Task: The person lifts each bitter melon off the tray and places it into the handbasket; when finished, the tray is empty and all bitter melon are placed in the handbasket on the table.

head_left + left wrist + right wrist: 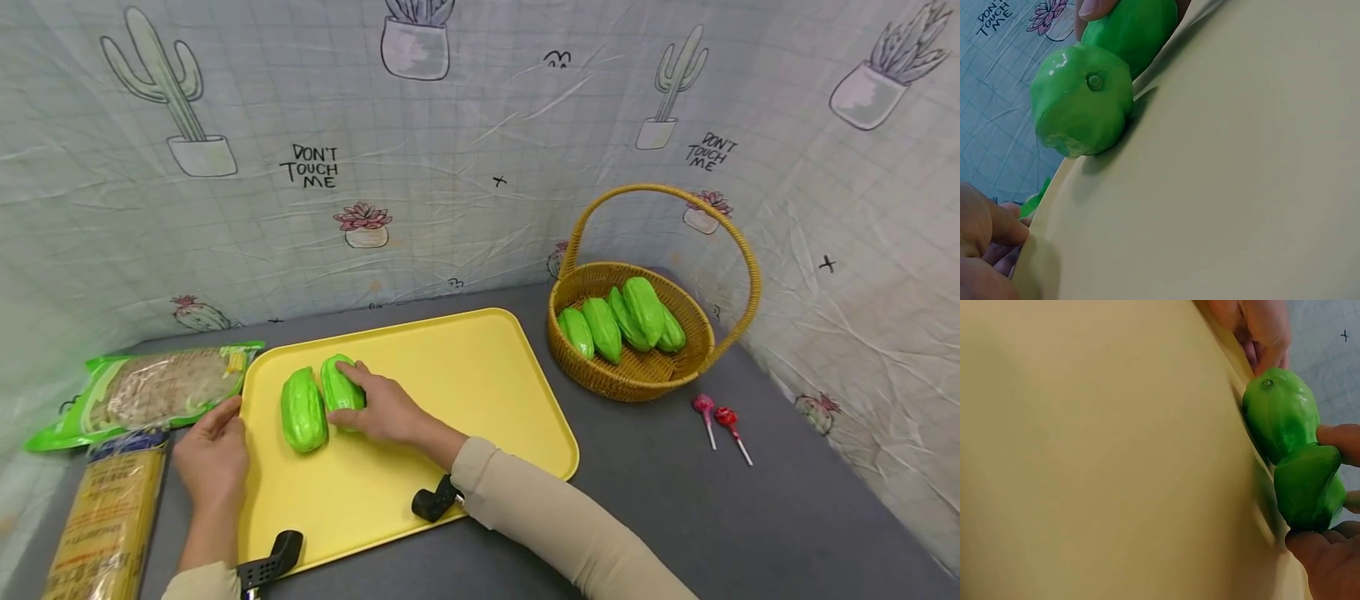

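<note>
Your right hand (pixel 382 408): fingers curled round the second gourd (pixel 341 390). Left hand (pixel 213 450): fingers relaxed at tray (pixel 465 392) edge. Risk: nudging the neighbouring gourd (pixel 303 410) rolling.

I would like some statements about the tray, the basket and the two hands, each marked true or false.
1. Two green gourds lie on the yellow tray. True.
2. The right hand grips the right gourd of the two. True.
3. The left hand holds the left gourd. False: it rests at the tray's left edge.
4. The wicker basket holds nothing. False: several green gourds lie inside.
5. Two lollipops lie in the tray. False: they lie on the grey table.
</note>
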The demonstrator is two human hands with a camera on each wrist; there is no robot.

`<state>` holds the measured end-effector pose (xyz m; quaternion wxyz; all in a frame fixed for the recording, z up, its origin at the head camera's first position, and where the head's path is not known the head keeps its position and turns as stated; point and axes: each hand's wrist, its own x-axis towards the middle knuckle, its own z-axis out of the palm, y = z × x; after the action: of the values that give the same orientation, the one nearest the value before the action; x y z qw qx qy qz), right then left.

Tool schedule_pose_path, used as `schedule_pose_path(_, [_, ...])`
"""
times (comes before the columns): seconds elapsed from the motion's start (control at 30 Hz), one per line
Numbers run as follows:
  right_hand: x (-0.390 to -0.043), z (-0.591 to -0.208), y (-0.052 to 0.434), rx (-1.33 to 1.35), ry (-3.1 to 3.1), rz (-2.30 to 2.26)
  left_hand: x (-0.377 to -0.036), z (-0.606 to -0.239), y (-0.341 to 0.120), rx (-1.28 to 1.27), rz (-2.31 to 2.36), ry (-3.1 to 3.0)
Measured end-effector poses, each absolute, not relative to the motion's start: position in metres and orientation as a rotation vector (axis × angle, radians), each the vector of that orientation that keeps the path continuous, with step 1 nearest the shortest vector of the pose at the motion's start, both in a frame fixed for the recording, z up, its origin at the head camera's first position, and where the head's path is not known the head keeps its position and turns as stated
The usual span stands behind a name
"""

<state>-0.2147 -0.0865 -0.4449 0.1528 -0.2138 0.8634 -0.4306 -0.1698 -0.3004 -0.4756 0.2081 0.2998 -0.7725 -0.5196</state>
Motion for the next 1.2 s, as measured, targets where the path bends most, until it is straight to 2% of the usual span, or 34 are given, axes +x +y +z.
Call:
schedule_pose_path(0.57, [-0.203,-0.422,-0.054,-0.729,2.401,-1.328,-0.169,-0.479,-0.301,0.857,-1.462,-2.165])
schedule_pose_path(1.2, [-0.196,-0.4,0.015,-0.736,2.283,-1.519,-0.168,-0.479,-0.3,0.843,-1.462,-2.16])
